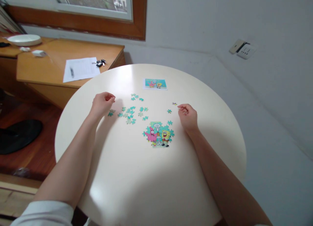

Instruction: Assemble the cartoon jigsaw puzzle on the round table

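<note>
I logged the L hand (pixel 102 102) w/ thumb and fingertips drawn close; couldn't tell if a piece was pinched there. Just nearside of it lay a few loose pieces (pixel 111 112); to its right, the main heap (pixel 129 112). R hand (pixel 188 116): fingers curled, tips narrow, contents unconfirmed. Just off its fingertips I noted a small piece (pixel 174 104) and, nearside of that, a teal piece (pixel 169 111). The part-joined puzzle (pixel 157 134) sat nearside and left of the R hand. Farther out, between & beyond both hands: picture card (pixel 156 84), all on a round white table (pixel 137 177).

Risks, in my judgement: a low leftward sweep of the R hand could've knocked the puzzle's edge pieces loose; careless L-hand contact could've scattered the heap, esp. where pcs. appeared to overlap.
</note>
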`<action>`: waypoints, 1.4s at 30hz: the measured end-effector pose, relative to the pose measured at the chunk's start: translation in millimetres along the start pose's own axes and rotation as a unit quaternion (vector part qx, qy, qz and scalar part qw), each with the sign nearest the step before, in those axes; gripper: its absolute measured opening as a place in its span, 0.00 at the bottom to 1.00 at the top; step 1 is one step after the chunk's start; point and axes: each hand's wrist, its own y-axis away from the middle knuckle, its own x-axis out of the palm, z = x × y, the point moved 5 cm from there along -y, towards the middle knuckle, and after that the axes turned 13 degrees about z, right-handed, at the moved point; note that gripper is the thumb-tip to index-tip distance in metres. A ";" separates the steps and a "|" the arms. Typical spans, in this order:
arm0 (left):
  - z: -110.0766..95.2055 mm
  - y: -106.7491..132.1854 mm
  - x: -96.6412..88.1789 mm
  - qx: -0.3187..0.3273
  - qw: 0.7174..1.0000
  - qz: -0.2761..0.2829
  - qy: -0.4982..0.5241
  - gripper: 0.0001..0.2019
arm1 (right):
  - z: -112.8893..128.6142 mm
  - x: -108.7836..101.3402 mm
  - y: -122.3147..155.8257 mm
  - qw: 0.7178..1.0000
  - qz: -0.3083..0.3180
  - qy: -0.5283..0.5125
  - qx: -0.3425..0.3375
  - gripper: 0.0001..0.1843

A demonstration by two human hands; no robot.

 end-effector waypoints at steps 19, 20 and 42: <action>18.4 1.1 -30.2 -0.032 0.965 -0.148 0.213 0.11 | -2.5 -0.2 0.0 1.000 -0.005 -0.007 0.005 0.10; 19.3 0.8 -30.5 -0.031 0.965 -0.150 0.212 0.10 | -2.1 -0.2 0.1 1.000 -0.006 -0.007 0.006 0.10; -34.1 21.9 29.8 0.090 0.994 -0.011 0.056 0.12 | 2.0 0.6 1.8 1.000 -0.005 -0.016 0.010 0.09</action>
